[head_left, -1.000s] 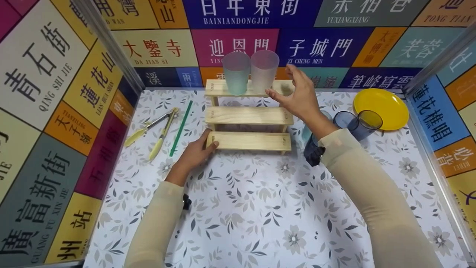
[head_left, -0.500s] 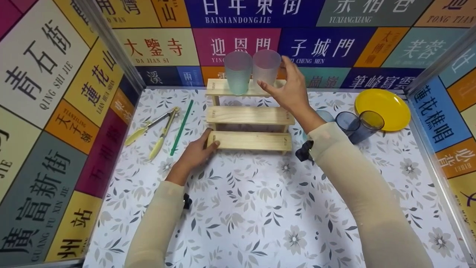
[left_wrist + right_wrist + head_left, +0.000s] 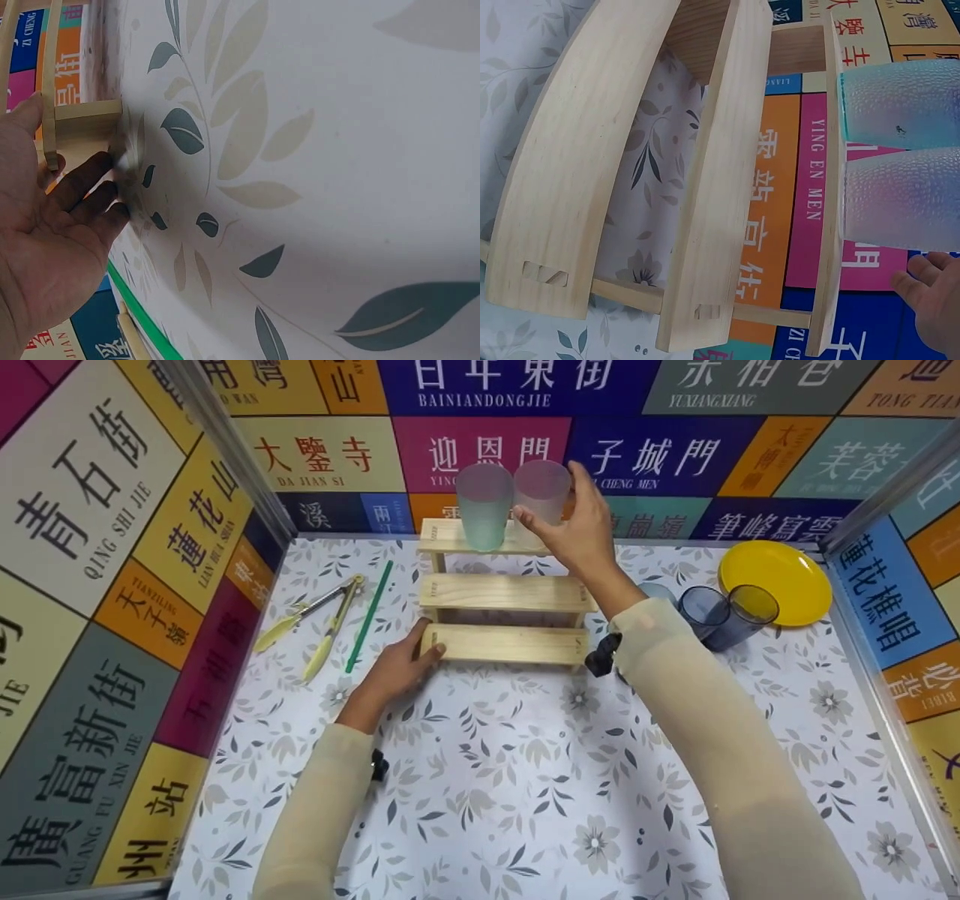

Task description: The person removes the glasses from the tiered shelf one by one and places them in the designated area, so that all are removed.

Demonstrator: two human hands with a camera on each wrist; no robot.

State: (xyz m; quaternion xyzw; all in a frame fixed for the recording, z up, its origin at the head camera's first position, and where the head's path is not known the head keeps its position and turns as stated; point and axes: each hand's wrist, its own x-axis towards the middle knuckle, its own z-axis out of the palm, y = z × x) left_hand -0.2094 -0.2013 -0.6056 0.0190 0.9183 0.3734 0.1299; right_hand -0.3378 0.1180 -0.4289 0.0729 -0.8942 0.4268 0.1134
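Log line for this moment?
left grip: holds wooden rack | right grip: at clear cup, contact unclear | green cup: upright, top tier

1. Looked like a small booth, though could not be told for certain as shop, home or studio.
2. Was walled at back and both sides by colourful panels (image 3: 502, 426) with Chinese lettering (image 3: 313, 455), edged by metal strips (image 3: 234, 446).
3. Had a flower-patterned tabletop (image 3: 480, 780) spread with tableware: tongs (image 3: 335, 622), a yellow plate (image 3: 787, 577), tumblers (image 3: 486, 510) and a wooden stepped rack (image 3: 506, 592).
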